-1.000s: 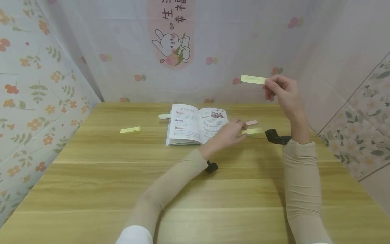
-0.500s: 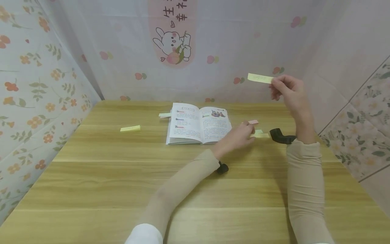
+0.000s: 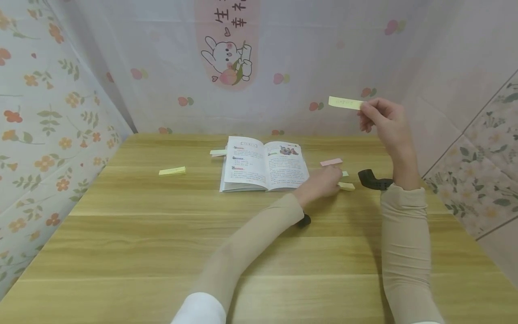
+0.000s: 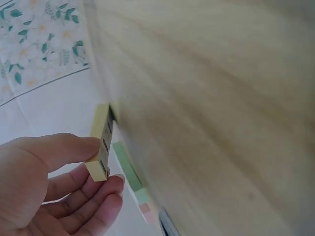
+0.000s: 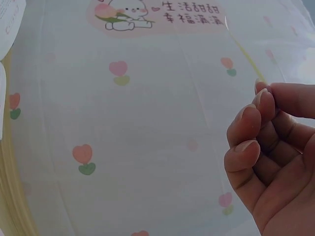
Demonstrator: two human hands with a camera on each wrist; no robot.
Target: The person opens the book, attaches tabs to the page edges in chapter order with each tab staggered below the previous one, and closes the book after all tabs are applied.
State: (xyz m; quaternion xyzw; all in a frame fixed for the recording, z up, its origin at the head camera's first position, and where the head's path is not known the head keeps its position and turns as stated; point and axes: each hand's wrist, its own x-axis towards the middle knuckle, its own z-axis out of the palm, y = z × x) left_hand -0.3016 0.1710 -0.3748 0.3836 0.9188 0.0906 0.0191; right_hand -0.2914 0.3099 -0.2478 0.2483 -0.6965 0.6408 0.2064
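My right hand (image 3: pixel 386 119) is raised above the table's right side and pinches a single yellow sticky note (image 3: pixel 345 103) with faint writing. The note is seen edge-on in the right wrist view, as a thin yellow strip (image 5: pixel 252 64) beyond the thumb. Low over the table, to the right of an open book (image 3: pixel 244 164), my left hand (image 3: pixel 323 182) pinches a pad of yellow sticky notes (image 4: pixel 101 140) between thumb and fingers. Only the pad's right end shows in the head view. Beside it lie a green sticky note pad (image 4: pixel 129 169) and a pink one (image 3: pixel 331 162).
Another yellow pad (image 3: pixel 172 171) lies on the wooden table (image 3: pixel 133 238) left of the book. Pale tabs (image 3: pixel 218 153) stick out of the book's left edge. A printed curtain (image 3: pixel 158 54) hangs behind the table. Black wrist mounts (image 3: pixel 374 181) jut from the sleeves.
My left hand has moved right and a little nearer with the yellow pad, baring the pink pad. My right hand has shifted slightly right, then stayed still with its note.
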